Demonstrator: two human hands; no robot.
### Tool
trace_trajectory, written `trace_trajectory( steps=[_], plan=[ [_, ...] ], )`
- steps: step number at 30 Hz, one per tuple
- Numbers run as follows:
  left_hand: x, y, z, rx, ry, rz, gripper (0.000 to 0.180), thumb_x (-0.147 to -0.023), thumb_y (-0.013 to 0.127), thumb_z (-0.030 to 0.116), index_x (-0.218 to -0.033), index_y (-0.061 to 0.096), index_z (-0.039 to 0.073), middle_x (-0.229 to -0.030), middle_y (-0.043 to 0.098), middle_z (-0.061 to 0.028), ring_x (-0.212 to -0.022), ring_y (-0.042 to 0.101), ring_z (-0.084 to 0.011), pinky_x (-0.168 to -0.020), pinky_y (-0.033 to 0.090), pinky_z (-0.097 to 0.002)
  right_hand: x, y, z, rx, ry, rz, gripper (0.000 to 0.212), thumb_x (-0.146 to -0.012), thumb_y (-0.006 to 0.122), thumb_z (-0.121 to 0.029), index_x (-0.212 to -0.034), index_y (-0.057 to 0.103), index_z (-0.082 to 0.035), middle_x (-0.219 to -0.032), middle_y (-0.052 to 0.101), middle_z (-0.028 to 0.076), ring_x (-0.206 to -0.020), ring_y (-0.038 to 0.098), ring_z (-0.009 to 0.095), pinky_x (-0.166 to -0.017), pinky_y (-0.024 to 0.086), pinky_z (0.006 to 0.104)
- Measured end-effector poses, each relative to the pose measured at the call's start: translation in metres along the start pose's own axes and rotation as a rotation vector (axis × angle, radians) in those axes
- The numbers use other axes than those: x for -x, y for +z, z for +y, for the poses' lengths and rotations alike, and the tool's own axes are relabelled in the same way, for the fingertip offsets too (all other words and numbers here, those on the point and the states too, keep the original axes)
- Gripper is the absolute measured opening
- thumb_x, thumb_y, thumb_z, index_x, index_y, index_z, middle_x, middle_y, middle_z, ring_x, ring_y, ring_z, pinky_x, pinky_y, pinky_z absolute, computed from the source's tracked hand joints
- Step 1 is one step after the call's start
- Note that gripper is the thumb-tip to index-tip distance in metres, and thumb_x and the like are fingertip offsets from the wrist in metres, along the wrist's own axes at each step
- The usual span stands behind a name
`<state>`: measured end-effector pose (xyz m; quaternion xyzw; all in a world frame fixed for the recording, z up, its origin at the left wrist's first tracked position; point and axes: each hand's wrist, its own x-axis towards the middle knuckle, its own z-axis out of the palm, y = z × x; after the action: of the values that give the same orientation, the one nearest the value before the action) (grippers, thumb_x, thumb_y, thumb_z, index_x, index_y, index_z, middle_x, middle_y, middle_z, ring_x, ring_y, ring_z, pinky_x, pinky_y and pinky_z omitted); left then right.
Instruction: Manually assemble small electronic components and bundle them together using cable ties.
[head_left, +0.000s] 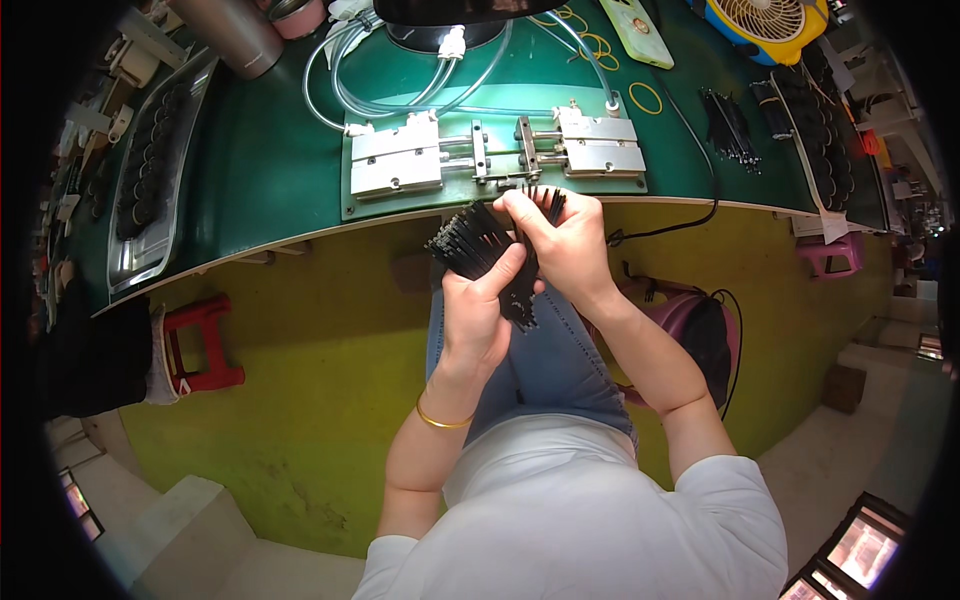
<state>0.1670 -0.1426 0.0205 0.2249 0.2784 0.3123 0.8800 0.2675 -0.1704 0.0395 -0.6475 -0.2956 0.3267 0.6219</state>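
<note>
A thick bundle of thin black rods or wires (468, 243) is gripped in my left hand (480, 300), above my lap at the table's front edge. Its thumb presses across the bundle, and the lower ends stick out beneath. My right hand (562, 240) is closed at the bundle's right side, with several of the same black pieces showing between its fingers. Just beyond my hands stands a metal fixture with a left silver block (395, 160) and a right silver block (603, 147). Small clamp bars (503, 150) face each other between the blocks.
Clear air hoses (350, 85) loop behind the fixture. A metal tray (150, 180) with dark coils lies left, near a grey cylinder (232, 35). Rightward are a phone (638, 32), a fan (765, 25), loose black pieces (733, 130) and another tray (825, 150). A red stool (205, 343) stands below left.
</note>
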Motion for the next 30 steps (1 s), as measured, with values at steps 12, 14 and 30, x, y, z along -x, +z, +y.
trace_trajectory(
  steps=[12,14,30],
  plan=[
    [-0.0051,0.0029,-0.0011,0.015,0.013,0.005,0.012,-0.079,0.055,-0.003,-0.091,0.055,-0.002,-0.080,0.058,-0.0071,-0.064,0.057,-0.0147,-0.053,0.049,-0.0258,-0.0066,-0.0011,0.0092,-0.009,0.017,0.065,0.018,-0.081,0.057,-0.013,-0.073,0.062,0.001,-0.058,0.058,0.002,-0.051,0.054,0.005,-0.042,0.040,0.0190],
    [-0.0056,0.0013,-0.0022,0.009,0.012,-0.003,0.012,-0.079,0.055,-0.003,-0.090,0.054,-0.001,-0.080,0.058,-0.0070,-0.064,0.057,-0.0147,-0.053,0.050,-0.0260,-0.0068,-0.0018,0.0052,-0.024,0.072,0.056,0.018,-0.082,0.057,-0.013,-0.072,0.062,0.002,-0.058,0.057,0.002,-0.051,0.055,0.006,-0.043,0.041,0.0191],
    [-0.0044,-0.0001,-0.0015,-0.014,-0.018,0.029,0.012,-0.079,0.056,-0.001,-0.091,0.054,0.000,-0.081,0.057,-0.0061,-0.065,0.058,-0.0145,-0.053,0.051,-0.0270,-0.0048,-0.0018,0.0086,-0.028,0.034,0.036,0.017,-0.082,0.056,-0.010,-0.074,0.061,0.003,-0.063,0.060,0.005,-0.054,0.058,0.009,-0.047,0.046,0.0200]
  ],
)
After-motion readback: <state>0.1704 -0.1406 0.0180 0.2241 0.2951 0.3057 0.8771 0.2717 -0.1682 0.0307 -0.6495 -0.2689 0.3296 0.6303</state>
